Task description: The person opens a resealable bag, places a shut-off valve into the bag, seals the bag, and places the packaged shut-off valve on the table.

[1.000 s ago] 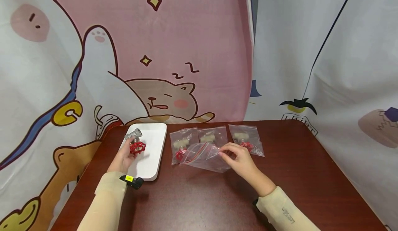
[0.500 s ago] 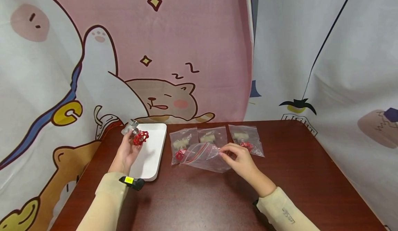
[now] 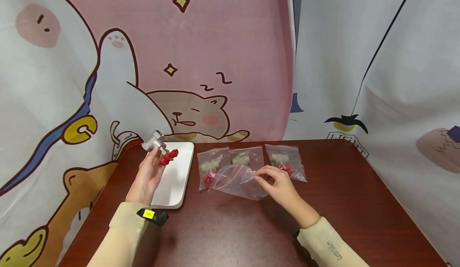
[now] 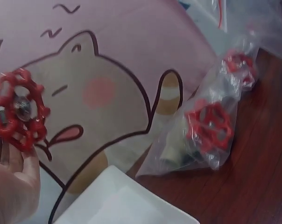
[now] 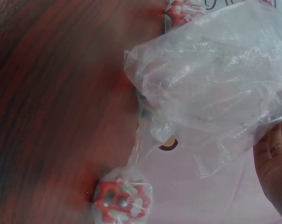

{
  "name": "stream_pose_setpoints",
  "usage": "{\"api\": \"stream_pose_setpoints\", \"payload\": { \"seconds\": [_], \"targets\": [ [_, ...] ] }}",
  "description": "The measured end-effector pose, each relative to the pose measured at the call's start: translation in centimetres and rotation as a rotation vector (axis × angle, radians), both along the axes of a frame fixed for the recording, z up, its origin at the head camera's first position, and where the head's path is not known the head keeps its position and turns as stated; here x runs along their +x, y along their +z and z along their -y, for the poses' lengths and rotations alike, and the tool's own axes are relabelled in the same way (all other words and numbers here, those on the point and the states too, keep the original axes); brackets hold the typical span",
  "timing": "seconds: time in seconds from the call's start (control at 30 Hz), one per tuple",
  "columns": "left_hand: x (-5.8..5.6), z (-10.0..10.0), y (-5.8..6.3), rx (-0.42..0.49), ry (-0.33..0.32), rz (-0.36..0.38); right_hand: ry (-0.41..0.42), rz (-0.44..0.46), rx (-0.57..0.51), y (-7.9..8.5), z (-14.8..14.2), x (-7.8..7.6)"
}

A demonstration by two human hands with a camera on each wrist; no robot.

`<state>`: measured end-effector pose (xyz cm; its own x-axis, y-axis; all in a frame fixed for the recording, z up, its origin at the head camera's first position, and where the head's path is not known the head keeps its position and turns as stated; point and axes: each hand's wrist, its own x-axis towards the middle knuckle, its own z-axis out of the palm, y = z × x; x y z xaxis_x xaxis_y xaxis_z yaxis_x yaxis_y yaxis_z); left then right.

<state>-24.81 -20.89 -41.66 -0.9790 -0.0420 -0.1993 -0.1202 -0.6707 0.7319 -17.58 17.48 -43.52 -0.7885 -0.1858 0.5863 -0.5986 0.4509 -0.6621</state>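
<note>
My left hand [image 3: 148, 175] grips a silvery metal valve [image 3: 156, 142] with a red handwheel [image 4: 21, 109], raised above the white tray [image 3: 179, 195]. The handwheel tilts to the right and the metal body sticks up past the fingertips. My right hand [image 3: 278, 185] pinches a clear zip bag [image 3: 238, 186] with a red seal line, between thumb and fingers. In the right wrist view the clear bag [image 5: 215, 79] spreads out from the fingers, and I see no valve in it. The bag partly covers two of the packed valves behind it.
Behind the loose bag lie three bagged valves with red handwheels: the left one [image 3: 209, 167], the middle one [image 3: 241, 158] and the right one [image 3: 282, 161]. The dark wooden table [image 3: 223, 235] meets a printed cloth backdrop [image 3: 230, 59] at its far edge.
My left hand has lifted the valve up from the tray and turned it, so the handwheel now shows more edge-on. My right hand and the bag stay nearly still.
</note>
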Motion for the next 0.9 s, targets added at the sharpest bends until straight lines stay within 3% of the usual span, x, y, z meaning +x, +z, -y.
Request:
{"api": "stream_pose_setpoints", "payload": {
  "seconds": [0.23,0.47,0.6,0.73,0.9],
  "targets": [
    [0.3,-1.0,0.4,-0.033,0.01,-0.069,0.019,0.02,-0.007,-0.2,-0.2,0.0],
    [0.8,-1.7,0.6,-0.041,0.07,-0.078,0.025,0.044,-0.011,-0.9,-0.6,-0.5],
    [1.2,-2.5,0.7,-0.158,0.106,-0.134,0.0,0.049,0.0,-0.5,-0.3,-0.4],
    [1.5,-3.5,1.0,-0.277,0.165,-0.183,-0.01,0.045,0.003,1.0,0.4,0.3],
    [1.9,-4.5,1.2,-0.503,0.246,-0.214,-0.022,0.061,0.01,2.2,0.9,0.9]
  ]
}}
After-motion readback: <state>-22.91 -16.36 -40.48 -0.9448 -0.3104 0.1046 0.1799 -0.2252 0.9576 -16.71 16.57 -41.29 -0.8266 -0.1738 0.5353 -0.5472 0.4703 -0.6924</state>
